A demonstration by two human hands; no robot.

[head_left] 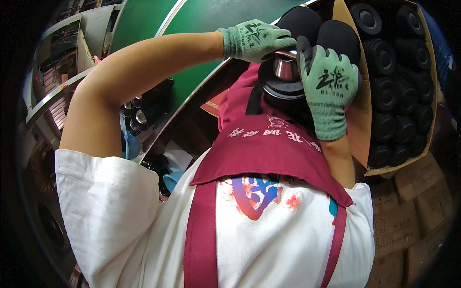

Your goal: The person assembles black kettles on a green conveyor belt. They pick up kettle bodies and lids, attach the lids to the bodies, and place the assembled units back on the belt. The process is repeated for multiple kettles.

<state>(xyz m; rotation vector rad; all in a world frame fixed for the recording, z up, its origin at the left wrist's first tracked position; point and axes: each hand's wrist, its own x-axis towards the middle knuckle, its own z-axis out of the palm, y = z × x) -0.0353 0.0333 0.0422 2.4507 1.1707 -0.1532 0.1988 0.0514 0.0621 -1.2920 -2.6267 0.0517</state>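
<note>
Both my hands wear green knit gloves with dark-coated fingers and meet at a shiny metal cone-shaped piece (286,68). It stands at the middle of a black round disc (274,90) with a stepped rim, just beyond my apron. My left hand (254,41) reaches in from the left, its fingers closed at the metal piece's upper edge. My right hand (331,79) is on the right side, its dark thumb raised beside the metal piece and its other fingers curled. What those fingers hold is hidden. Two black rounded objects (339,39) stand just behind my hands.
At the right, an open cardboard box (366,120) holds several black round, ribbed pieces (385,93) in rows. Stacked brown cartons (396,225) stand below it. A green surface (192,91) with a pale metal edge lies left. Shelving (86,48) and dark shiny parts (139,117) are farther left.
</note>
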